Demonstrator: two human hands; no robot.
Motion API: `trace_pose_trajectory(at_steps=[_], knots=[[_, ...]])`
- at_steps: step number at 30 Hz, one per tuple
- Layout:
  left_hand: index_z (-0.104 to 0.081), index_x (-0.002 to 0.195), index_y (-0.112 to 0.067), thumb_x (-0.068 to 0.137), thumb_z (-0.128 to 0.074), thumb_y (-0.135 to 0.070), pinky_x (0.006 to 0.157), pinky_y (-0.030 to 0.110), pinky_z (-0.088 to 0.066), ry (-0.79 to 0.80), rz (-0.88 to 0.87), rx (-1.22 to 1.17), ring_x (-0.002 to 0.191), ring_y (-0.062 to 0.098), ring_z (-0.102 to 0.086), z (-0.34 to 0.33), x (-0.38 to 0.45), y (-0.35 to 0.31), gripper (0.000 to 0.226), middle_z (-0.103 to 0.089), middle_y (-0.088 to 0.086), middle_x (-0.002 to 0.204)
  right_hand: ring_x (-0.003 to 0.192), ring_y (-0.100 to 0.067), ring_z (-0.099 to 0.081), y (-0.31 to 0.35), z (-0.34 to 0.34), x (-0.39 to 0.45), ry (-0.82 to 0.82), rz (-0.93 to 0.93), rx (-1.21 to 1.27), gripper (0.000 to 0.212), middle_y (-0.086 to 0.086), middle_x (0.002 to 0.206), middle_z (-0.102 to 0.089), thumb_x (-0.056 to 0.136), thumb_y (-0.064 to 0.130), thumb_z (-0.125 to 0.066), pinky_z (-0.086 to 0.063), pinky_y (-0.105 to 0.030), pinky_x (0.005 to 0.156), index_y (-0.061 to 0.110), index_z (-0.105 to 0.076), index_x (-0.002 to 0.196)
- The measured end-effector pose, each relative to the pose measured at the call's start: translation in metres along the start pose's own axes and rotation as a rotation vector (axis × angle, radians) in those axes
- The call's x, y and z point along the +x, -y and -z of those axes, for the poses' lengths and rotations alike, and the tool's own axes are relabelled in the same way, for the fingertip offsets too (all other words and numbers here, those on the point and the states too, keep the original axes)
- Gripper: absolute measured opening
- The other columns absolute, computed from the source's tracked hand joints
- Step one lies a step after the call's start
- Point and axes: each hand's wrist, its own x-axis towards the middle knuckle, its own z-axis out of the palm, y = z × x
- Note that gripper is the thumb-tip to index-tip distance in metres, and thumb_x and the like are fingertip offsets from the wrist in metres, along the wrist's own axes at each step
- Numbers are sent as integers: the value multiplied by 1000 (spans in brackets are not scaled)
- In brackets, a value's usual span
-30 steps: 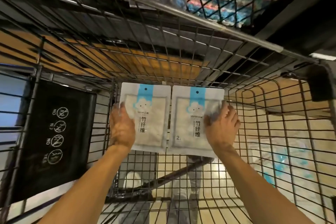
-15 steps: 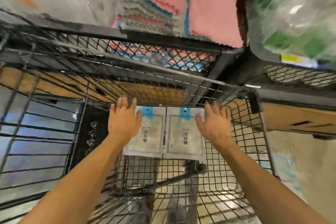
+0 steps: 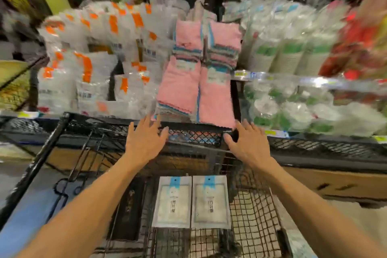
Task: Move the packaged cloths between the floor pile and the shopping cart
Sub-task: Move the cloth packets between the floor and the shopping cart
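Observation:
Two white cloth packets with blue tops lie flat side by side on the wire bottom of the black shopping cart (image 3: 254, 213): the left packet (image 3: 172, 202) and the right packet (image 3: 210, 202). My left hand (image 3: 144, 142) hovers well above them with fingers spread, holding nothing. My right hand (image 3: 249, 144) is likewise raised and empty, fingers apart, near the cart's far rim. The floor pile is barely visible at the bottom right edge, blurred.
Store shelves stand right behind the cart: stacked pink cloths (image 3: 199, 90) in the middle, clear bags with orange labels (image 3: 83, 58) to the left, green-labelled packs (image 3: 293, 58) to the right. A black mesh shelf front (image 3: 194, 138) runs at hand height. The picture is motion-blurred.
Both hands let go of the two packets, which stay flat on the cart bottom, and rose away from them. My view tilted up from the cart to the shelves.

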Motion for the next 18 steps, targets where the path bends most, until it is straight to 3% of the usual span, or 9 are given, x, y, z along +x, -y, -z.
trace_pose_trajectory(at_steps=[2, 7, 12, 16, 18], knots=[[-22, 161, -26, 103, -22, -58, 120, 59, -23, -32, -26, -13, 151, 30, -26, 40, 0, -8, 66, -24, 8, 166, 153, -36, -30, 4, 37, 0, -24, -11, -2, 75, -10, 167, -32, 100, 68, -35, -20, -52, 125, 24, -30, 161], [-20, 161, -31, 104, -22, -59, 121, 60, -11, -103, -83, -43, 154, 27, -17, 139, -3, -40, 64, -17, 5, 169, 148, -37, -38, 12, 128, -12, -126, -32, 38, 79, -9, 164, -38, 97, 73, -32, -26, -56, 121, 24, -35, 158], [-22, 160, -31, 104, -22, -61, 118, 56, -28, -184, -221, -41, 150, 29, -28, 220, -2, -74, 64, -24, 5, 167, 146, -36, -40, 6, 205, -39, -199, -124, 62, 79, -8, 160, -45, 97, 75, -33, -27, -59, 120, 23, -39, 156], [-25, 158, -31, 102, -19, -61, 116, 58, -29, -206, -401, 34, 151, 29, -26, 262, 9, -105, 64, -21, 3, 167, 139, -39, -48, -12, 247, -76, -261, -265, 73, 83, -8, 156, -50, 95, 80, -31, -34, -60, 116, 25, -39, 155], [-33, 155, -29, 104, -25, -59, 118, 56, -27, -222, -442, -45, 148, 31, -33, 276, 6, -124, 60, -31, 5, 164, 139, -38, -49, -22, 262, -96, -285, -314, 55, 84, -7, 156, -49, 93, 81, -30, -38, -60, 113, 26, -38, 156]])
